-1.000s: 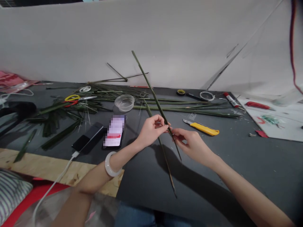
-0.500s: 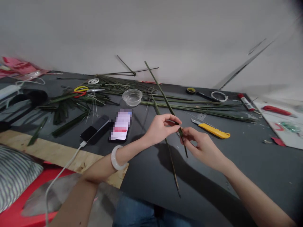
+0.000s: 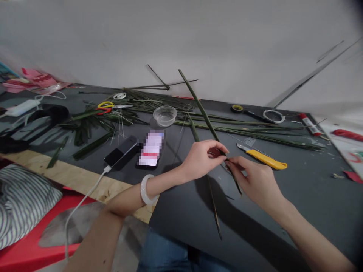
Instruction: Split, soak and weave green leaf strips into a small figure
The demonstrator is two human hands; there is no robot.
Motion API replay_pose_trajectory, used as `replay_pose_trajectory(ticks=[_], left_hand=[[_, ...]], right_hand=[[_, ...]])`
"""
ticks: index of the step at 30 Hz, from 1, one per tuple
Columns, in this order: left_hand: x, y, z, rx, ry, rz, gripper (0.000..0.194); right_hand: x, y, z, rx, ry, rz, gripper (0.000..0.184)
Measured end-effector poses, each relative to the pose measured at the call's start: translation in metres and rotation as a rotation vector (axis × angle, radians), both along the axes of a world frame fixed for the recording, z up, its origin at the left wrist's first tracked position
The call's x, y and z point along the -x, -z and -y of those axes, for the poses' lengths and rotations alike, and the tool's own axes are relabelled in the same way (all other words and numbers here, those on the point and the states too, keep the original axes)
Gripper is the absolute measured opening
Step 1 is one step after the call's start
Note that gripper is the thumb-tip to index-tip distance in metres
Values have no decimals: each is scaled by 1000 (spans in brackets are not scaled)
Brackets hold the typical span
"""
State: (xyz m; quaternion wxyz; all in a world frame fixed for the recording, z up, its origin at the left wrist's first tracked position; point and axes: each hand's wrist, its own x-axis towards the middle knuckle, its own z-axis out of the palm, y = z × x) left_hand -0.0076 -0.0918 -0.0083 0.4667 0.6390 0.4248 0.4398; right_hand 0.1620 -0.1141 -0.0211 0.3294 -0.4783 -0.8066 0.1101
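A long green leaf strip [image 3: 203,112] slants up from both hands toward the wall, its dark lower end poking out below them. My left hand [image 3: 202,158], with a white bangle on the wrist, pinches the strip between thumb and fingers. Right beside it, my right hand [image 3: 255,181] grips the same strip a little lower, fingertips almost meeting the left ones. Under the hands a second leaf strip [image 3: 213,204] lies on the dark table, with a brown tip. To the right rests a yellow utility knife [image 3: 265,158], its blade end toward the hands.
Behind lie bundled leaf strips [image 3: 255,134], a clear plastic bowl [image 3: 165,116] and scissors [image 3: 109,107]. Two phones sit left of the hands: one lit [image 3: 150,149], one dark [image 3: 119,152] on a white cable. Black tape [image 3: 236,108] and a glue stick [image 3: 310,124] are at the back right.
The whole view has shifted, so things appear farther right. Both hands still pinch the strip; my right hand's fingers have drawn in closer along its lower part.
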Motion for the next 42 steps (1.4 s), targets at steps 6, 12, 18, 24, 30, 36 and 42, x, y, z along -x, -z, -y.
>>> replay_pose_trajectory(ticks=[6, 12, 18, 24, 30, 36, 42], left_hand=[[4, -4, -5, 139, 110, 58, 9], [7, -7, -12, 213, 149, 137, 12], [5, -9, -14, 245, 57, 131, 15], [3, -8, -14, 275, 51, 143, 14], [6, -8, -17, 248, 1, 163, 15], [7, -5, -20, 205, -44, 142, 15], [5, -4, -21, 212, -57, 111, 15]], right_hand=[[-6, -13, -7, 531, -193, -210, 31], [-8, -14, -12, 894, -292, -570, 29], [-9, -19, -9, 966, -263, -541, 19], [-8, -19, -10, 1023, -357, -561, 22], [-1, -7, -12, 1087, -276, -664, 20], [-4, -9, -9, 1120, -296, -667, 19], [-6, -12, -10, 1140, -348, -714, 21]])
